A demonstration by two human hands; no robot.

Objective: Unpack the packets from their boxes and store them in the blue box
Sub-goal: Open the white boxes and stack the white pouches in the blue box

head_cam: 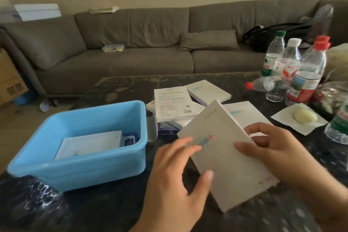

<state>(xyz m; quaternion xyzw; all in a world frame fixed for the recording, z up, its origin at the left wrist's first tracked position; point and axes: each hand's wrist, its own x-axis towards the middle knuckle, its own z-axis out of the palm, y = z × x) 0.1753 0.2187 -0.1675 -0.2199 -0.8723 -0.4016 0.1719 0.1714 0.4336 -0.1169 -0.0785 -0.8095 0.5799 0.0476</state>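
At nine o'clock, blue box (79, 149): sits on the dark table (94, 213), open on top, holding a white packet (88, 144) flat on its floor with darker packets just beside that at the far right corner.
Centre, twelve o'clock, pile of boxes (172, 102): several flat white boxes overlap on the table beyond the hands, one showing its printed back with a barcode.
Centre, left hand (175, 181): fingers loosely spread and a little blurred; the fingertips lie on the left edge and face of the held box, the thumb tip on its lower face.
Centre, held box (227, 165): flat, white, tilted, raised over the table between both hands, a small teal and red mark on its face.
At four o'clock, right hand (271, 147): fingers curled round the right edge of the held box, thumb pressed on its face.
At two o'clock, water bottles (293, 68): a cluster stands upright, one lies on its side.
At three o'clock, napkin (299, 118): carries a pale yellow lump.
Background, grey sofa (141, 43): runs across behind the table.
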